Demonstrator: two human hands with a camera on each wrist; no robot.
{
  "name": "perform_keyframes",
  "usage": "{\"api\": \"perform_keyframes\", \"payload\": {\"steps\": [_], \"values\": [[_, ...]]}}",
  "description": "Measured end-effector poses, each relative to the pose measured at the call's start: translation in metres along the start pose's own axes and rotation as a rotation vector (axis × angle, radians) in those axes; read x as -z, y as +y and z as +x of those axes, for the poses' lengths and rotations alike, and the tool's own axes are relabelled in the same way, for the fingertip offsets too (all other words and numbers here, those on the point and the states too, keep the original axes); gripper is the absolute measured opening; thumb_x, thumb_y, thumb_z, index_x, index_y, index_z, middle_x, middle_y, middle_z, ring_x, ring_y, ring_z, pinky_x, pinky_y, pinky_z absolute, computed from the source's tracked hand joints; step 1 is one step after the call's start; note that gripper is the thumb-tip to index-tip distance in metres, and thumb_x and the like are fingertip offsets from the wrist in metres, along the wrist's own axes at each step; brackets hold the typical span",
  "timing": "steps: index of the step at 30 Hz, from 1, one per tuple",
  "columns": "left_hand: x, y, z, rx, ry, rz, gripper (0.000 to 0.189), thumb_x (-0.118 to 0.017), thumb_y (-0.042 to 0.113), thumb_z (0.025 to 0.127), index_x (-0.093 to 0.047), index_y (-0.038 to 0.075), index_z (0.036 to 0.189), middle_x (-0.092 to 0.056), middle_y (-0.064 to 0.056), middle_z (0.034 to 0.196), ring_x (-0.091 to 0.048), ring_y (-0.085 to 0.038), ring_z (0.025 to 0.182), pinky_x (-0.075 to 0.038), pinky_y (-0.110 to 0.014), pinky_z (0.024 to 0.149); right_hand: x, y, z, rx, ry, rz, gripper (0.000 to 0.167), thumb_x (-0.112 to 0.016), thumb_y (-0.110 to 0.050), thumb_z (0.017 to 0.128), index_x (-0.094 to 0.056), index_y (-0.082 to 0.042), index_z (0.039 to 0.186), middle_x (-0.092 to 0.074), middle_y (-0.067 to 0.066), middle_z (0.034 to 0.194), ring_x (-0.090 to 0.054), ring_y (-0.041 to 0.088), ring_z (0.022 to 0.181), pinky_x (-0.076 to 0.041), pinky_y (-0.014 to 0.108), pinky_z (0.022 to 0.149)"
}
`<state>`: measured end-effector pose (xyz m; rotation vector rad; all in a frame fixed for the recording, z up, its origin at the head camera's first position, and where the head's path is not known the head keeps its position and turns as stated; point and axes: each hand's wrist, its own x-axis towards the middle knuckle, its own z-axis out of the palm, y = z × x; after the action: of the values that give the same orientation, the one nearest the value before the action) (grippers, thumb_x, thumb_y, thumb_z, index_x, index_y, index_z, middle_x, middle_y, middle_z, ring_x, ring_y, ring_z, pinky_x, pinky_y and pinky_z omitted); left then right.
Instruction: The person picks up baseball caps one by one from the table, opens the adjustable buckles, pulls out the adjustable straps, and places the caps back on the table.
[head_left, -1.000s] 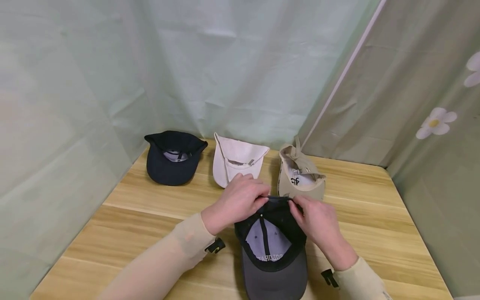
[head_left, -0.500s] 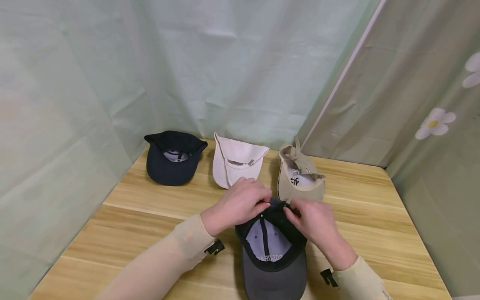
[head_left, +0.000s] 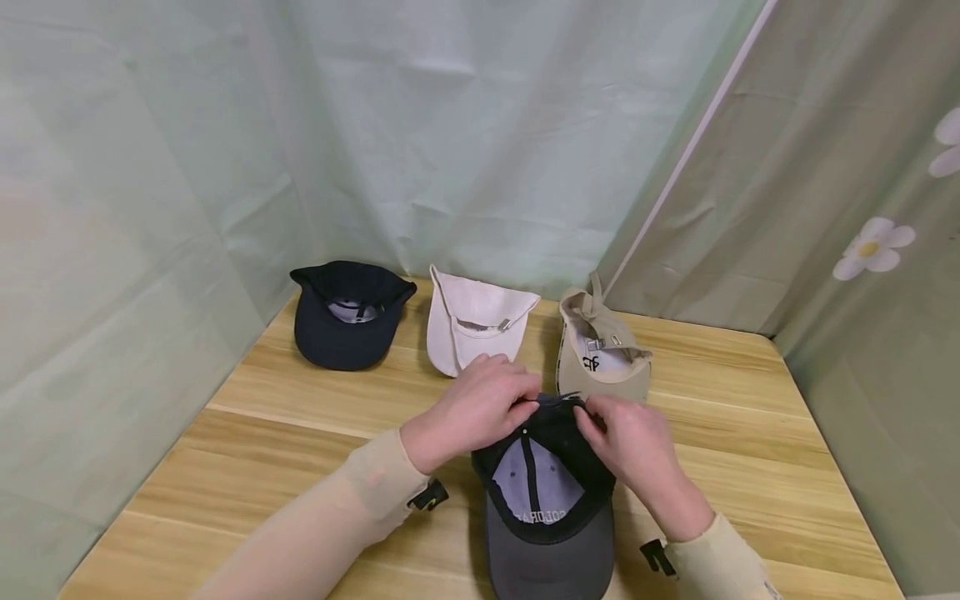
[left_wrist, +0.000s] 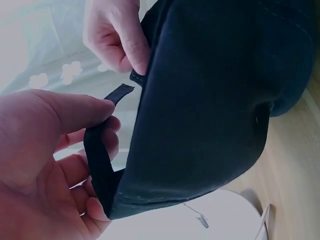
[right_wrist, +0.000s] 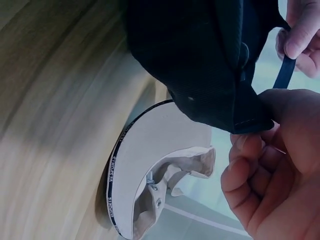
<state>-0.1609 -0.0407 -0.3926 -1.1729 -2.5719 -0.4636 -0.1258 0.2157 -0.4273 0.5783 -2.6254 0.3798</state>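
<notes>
A dark baseball cap [head_left: 551, 562] lies crown-down at the table's near side, its brim toward me and its pale lining showing reversed lettering. My left hand [head_left: 476, 408] pinches the dark back strap [left_wrist: 97, 155] between thumb and fingers. The strap bends through those fingers, and its loose end [left_wrist: 121, 92] sticks out beyond them. Opposite it, my right hand [head_left: 637, 442] pinches the other side of the cap's back opening, its thumb and fingertips at the fabric edge. In the left wrist view a short dark tab [left_wrist: 137, 78] shows under the right thumb.
Behind the hands stand a navy cap [head_left: 345, 346], a white cap [head_left: 483, 304] and a beige cap [head_left: 611, 385] in a row on the wooden table [head_left: 285, 467]. Pale curtains [head_left: 465, 150] close off the back and sides. The beige cap is close beyond the held cap.
My right hand moved slightly left toward the left hand, then back right. Between the hands, the strap's shape has shifted. The left hand and the row of caps stay nearly as before.
</notes>
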Motion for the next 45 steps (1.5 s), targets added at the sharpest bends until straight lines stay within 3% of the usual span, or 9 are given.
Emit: {"api": "perform_keyframes", "payload": {"steps": [5,13,22,34,41,45], "values": [[0.001,-0.001,-0.002,-0.008,-0.013,-0.018,0.021,-0.083,0.023,0.100,-0.066,0.022,0.088,-0.062,0.007,0.083,-0.059,-0.021,0.081,-0.045,-0.038,0.074,0.003,0.002,-0.002,-0.020,-0.017,0.042,0.034,-0.088,-0.021,0.096,-0.060,-0.021,0.077,-0.051,-0.008,0.066,-0.049,0.012,0.054,-0.037,0.035,0.051],[0.003,-0.002,-0.011,-0.065,-0.040,0.008,0.026,-0.089,0.028,0.094,-0.067,0.025,0.082,-0.058,0.008,0.085,-0.057,-0.021,0.084,-0.042,-0.036,0.075,0.013,0.004,-0.007,-0.132,-0.083,0.155,0.014,-0.091,-0.018,0.093,-0.078,-0.022,0.097,-0.066,-0.012,0.084,-0.058,0.007,0.068,-0.046,0.034,0.060],[0.006,0.001,-0.022,-0.074,-0.087,0.047,0.018,-0.094,0.031,0.090,-0.077,0.026,0.088,-0.061,0.004,0.099,-0.054,-0.021,0.090,-0.042,-0.033,0.077,0.020,0.003,-0.013,-0.140,-0.042,0.185,0.021,-0.088,-0.004,0.093,-0.082,-0.022,0.103,-0.067,-0.008,0.096,-0.058,0.007,0.069,-0.047,0.033,0.060],[0.008,-0.003,-0.033,-0.109,-0.049,0.049,0.020,-0.098,0.028,0.085,-0.079,0.026,0.090,-0.058,-0.002,0.110,-0.050,-0.024,0.094,-0.047,-0.035,0.086,0.023,0.005,-0.021,-0.048,-0.064,0.193,0.038,-0.081,0.010,0.083,-0.083,-0.023,0.100,-0.065,-0.010,0.099,-0.053,0.004,0.071,-0.044,0.029,0.060],[0.007,0.000,-0.038,-0.050,-0.032,-0.005,0.033,-0.100,0.026,0.083,-0.075,0.019,0.103,-0.054,-0.005,0.112,-0.051,-0.025,0.098,-0.050,-0.037,0.086,0.024,0.006,-0.026,-0.038,-0.123,0.245,0.042,-0.076,0.012,0.083,-0.083,-0.021,0.107,-0.062,-0.009,0.105,-0.052,0.003,0.075,-0.046,0.027,0.063],[0.006,0.002,-0.044,0.052,0.000,-0.048,0.041,-0.099,0.024,0.085,-0.066,0.016,0.108,-0.052,-0.005,0.110,-0.055,-0.024,0.096,-0.053,-0.037,0.082,0.028,0.005,-0.030,-0.077,-0.123,0.285,0.039,-0.075,0.009,0.088,-0.082,-0.020,0.114,-0.064,-0.006,0.109,-0.051,0.001,0.073,-0.045,0.027,0.063]]}}
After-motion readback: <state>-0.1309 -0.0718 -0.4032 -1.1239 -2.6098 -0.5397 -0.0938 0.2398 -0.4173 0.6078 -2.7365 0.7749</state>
